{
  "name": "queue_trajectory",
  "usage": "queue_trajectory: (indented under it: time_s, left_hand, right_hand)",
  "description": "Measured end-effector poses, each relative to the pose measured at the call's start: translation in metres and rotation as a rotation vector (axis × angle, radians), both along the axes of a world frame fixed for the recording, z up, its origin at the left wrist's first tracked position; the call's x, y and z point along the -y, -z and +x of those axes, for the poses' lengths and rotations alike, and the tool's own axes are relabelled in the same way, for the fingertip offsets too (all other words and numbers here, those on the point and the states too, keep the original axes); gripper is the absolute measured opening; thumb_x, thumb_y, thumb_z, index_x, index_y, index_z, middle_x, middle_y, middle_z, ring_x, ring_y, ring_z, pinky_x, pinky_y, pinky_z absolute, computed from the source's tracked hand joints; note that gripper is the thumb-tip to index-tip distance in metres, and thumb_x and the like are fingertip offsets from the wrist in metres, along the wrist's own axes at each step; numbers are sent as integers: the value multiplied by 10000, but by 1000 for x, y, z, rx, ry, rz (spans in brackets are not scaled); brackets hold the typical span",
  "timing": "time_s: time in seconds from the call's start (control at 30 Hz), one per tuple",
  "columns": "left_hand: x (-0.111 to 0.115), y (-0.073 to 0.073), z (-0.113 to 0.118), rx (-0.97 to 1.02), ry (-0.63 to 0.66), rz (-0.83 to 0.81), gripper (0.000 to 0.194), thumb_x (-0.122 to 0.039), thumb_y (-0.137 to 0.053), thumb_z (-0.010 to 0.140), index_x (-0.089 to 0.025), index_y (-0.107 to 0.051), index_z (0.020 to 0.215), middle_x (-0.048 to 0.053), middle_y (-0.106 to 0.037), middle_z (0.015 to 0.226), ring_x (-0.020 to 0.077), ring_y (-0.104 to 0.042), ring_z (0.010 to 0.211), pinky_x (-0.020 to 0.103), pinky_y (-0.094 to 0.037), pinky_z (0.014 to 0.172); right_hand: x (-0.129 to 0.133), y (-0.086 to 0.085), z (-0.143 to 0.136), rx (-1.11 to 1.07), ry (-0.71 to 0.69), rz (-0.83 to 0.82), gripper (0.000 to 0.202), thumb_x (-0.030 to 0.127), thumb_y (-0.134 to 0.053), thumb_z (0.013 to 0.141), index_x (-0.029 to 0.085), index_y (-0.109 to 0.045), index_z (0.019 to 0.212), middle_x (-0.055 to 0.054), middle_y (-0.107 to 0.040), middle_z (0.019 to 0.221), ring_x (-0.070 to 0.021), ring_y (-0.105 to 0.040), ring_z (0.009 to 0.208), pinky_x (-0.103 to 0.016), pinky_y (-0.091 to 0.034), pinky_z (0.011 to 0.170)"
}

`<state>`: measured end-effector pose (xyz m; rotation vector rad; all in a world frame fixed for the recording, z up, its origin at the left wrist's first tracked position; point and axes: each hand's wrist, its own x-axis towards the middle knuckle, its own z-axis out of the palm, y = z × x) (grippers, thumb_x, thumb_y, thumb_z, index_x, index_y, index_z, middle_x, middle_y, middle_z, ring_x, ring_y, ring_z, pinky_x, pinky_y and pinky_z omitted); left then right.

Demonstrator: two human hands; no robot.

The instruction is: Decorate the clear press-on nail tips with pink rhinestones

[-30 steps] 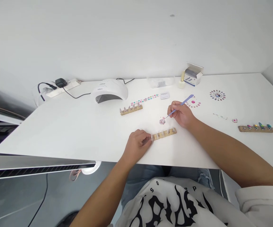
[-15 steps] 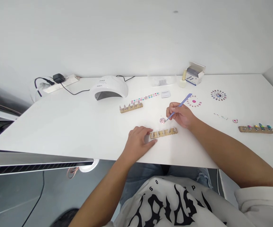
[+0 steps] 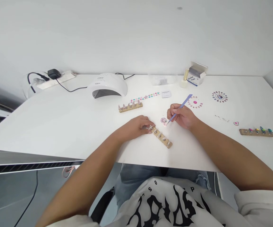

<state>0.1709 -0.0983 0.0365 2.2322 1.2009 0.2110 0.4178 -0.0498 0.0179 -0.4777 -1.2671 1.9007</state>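
Nail-tip strip (image 3: 162, 137), a short wooden holder with clear tips stood along it, lies slanted on the white table (image 3: 56, 119) near the front edge, its far end pinched by the left hand (image 3: 136, 127), fingers closed on it. Just beyond it sits a small round dish of pink beads (image 3: 163, 120). The right hand (image 3: 182, 116) is closed around a thin lilac tool (image 3: 180, 108), held like a pen, tip down at the dish's right edge. It looks to me like the picking-up step: a tiny decoration being lifted on the tool while the strip is steadied. The next move would call for a light, accurate carry from dish to one tip, with the strip kept from sliding.

Farther off stand a second strip (image 3: 130, 107), a white curing lamp (image 3: 107, 85) and a small open box (image 3: 197, 74). At the right lie two rings of coloured samples (image 3: 219, 96) and a strip of painted tips (image 3: 257, 131).
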Motion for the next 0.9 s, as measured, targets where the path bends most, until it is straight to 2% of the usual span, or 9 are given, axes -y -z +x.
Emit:
queue_trajectory:
  time_s: [0.13, 0.23, 0.33, 0.47, 0.53, 0.6, 0.7, 0.8, 0.9]
  left_hand:
    - [-19, -4, 6, -38, -7, -69, 357, -348, -496, 881, -263, -660, 1186, 45, -639, 955, 185, -573, 826, 300, -453, 747]
    - [-27, 1, 9, -28, -166, -35, 417, -316, -447, 873, -245, -599, 1255, 31, -636, 912, 175, -568, 771, 304, -451, 720]
    - [-24, 6, 4, 41, -308, 49, 404, -282, -419, 846, -204, -590, 1204, 32, -619, 883, 179, -560, 753, 317, -455, 707]
    - [6, 3, -6, 81, -414, 71, 288, -243, -423, 796, -206, -579, 1035, 40, -626, 951, 187, -567, 790, 328, -463, 719]
    - [32, -1, -3, 9, -343, 104, 245, -269, -471, 770, -204, -569, 985, 55, -632, 977, 224, -569, 884, 377, -452, 798]
    - [59, -3, 7, -100, -299, 175, 235, -353, -543, 779, -203, -567, 959, 77, -627, 1006, 275, -538, 990, 444, -411, 879]
    - [93, 1, 30, -160, -405, 228, 324, -475, -611, 770, -198, -553, 928, 90, -614, 994, 308, -510, 1037, 476, -391, 884]
    - [107, 10, 54, -235, -536, 282, 442, -599, -644, 730, -196, -560, 892, 94, -618, 952, 323, -516, 1003, 489, -383, 850]
    - [104, 15, 71, -302, -615, 299, 516, -687, -620, 713, -194, -569, 855, 99, -638, 906, 336, -537, 956, 494, -379, 810]
  right_hand:
    - [-4, 5, 2, 10, 0, -1, 155, 252, -601, 735, 173, -531, 622, -19, -596, 601, -126, -518, 567, -271, -391, 567]
    - [-6, 7, 4, 17, 0, -4, 162, 259, -601, 751, 180, -527, 630, -14, -601, 609, -125, -503, 561, -295, -419, 618]
    - [-8, 5, 5, 17, 12, -14, 180, 267, -614, 753, 187, -515, 625, -10, -601, 608, -127, -503, 565, -313, -440, 655]
    - [-9, 3, 4, 7, 65, -17, 173, 266, -623, 730, 193, -511, 619, -2, -585, 578, -133, -521, 574, -299, -443, 628]
    - [-9, 3, 3, 8, 89, -5, 178, 261, -620, 724, 193, -502, 608, -3, -582, 574, -128, -516, 557, -287, -436, 596]
    - [-10, 4, 2, 14, 101, 11, 182, 251, -613, 727, 192, -494, 603, -6, -592, 588, -119, -508, 535, -279, -430, 572]
    - [-11, 6, 2, 37, 114, 29, 183, 246, -605, 740, 192, -488, 610, -10, -598, 603, -120, -516, 538, -270, -424, 553]
    - [-10, 5, 2, 56, 140, 61, 195, 247, -593, 763, 191, -477, 616, -14, -590, 602, -119, -516, 541, -262, -420, 548]
    - [-8, 3, 1, 71, 183, 96, 189, 222, -565, 785, 189, -473, 622, -15, -579, 605, -111, -510, 539, -253, -418, 545]
